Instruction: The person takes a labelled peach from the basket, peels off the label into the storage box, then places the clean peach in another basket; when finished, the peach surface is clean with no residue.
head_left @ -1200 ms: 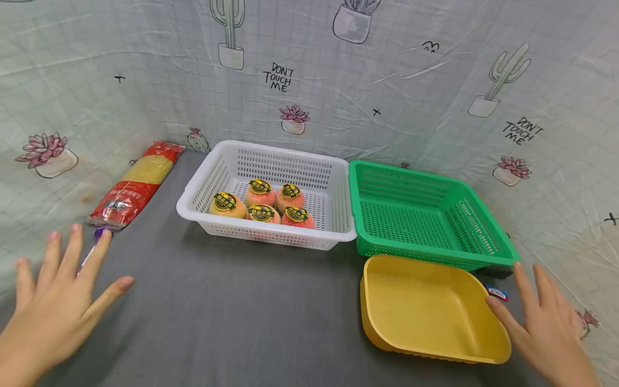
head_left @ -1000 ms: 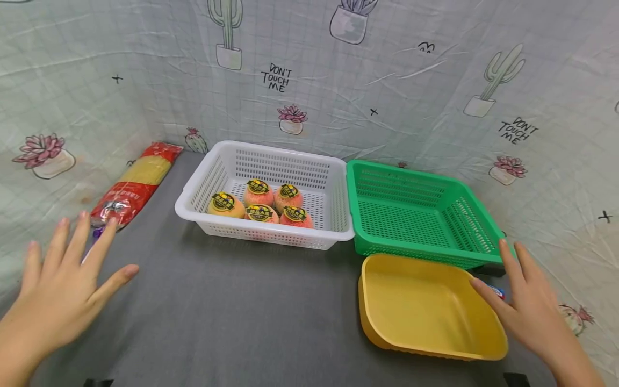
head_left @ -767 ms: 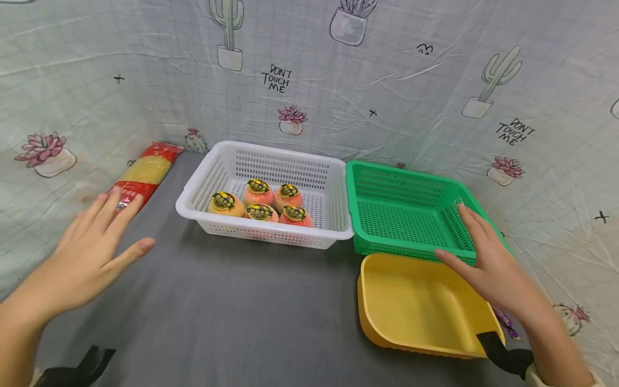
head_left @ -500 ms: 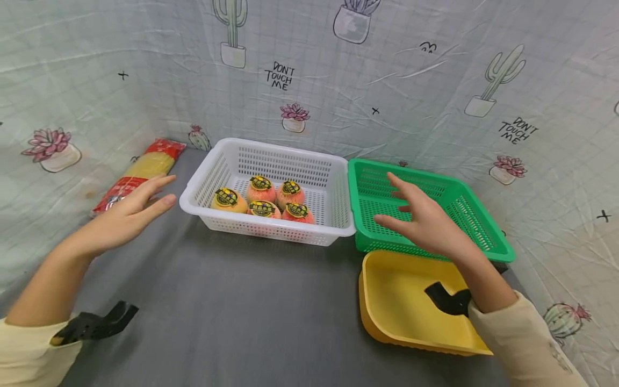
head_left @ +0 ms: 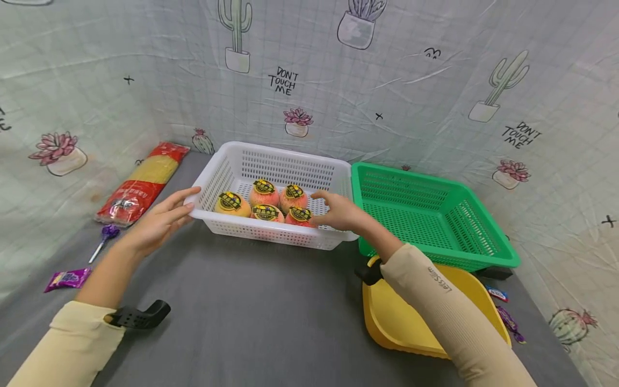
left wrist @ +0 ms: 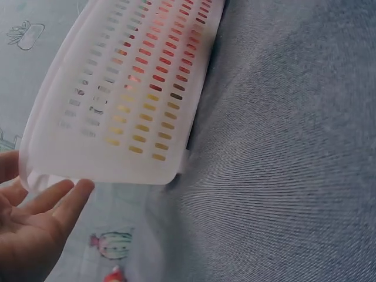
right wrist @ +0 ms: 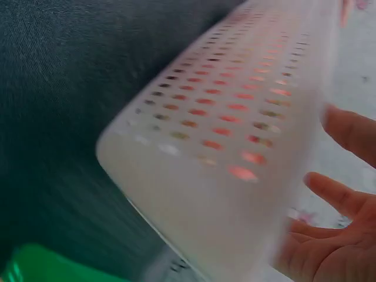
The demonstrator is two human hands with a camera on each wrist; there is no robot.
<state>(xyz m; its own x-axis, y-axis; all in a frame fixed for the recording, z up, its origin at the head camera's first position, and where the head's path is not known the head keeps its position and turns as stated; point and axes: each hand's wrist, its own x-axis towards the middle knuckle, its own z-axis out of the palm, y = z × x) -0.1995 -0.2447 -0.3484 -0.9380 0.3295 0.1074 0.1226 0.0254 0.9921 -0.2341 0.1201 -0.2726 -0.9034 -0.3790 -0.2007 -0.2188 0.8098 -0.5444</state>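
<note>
My left hand (head_left: pixel 157 223) is at the left end of a white slotted basket (head_left: pixel 271 235), its fairly straight fingertips touching the rim; the left wrist view shows the fingers (left wrist: pixel 73 200) at the basket's corner. Inside sit several round, peach-like fruits with black and gold labels: a yellowish one (head_left: pixel 237 209) on the left, pinkish ones to its right. Over the basket's right part reaches my right hand (head_left: pixel 340 212), fingers apart. Its thumb tip is close beside the front right pink fruit (head_left: pixel 296 221); contact is unclear. In the right wrist view the spread fingers (right wrist: pixel 338 194) hold nothing.
A green basket (head_left: pixel 435 248) adjoins on the right, with a yellow tub (head_left: pixel 387 322) before it, under the right forearm. On the left lie a red and yellow packet (head_left: pixel 145 180), a lollipop (head_left: pixel 109 231) and a purple wrapped sweet (head_left: pixel 70 279). Small wrapped sweets (head_left: pixel 508 320) lie far right.
Both hands have come inward from the sides. The left has reached the white basket's rim; the right has crossed above the yellow tub and green basket to the fruits. The fruits have stayed put.
</note>
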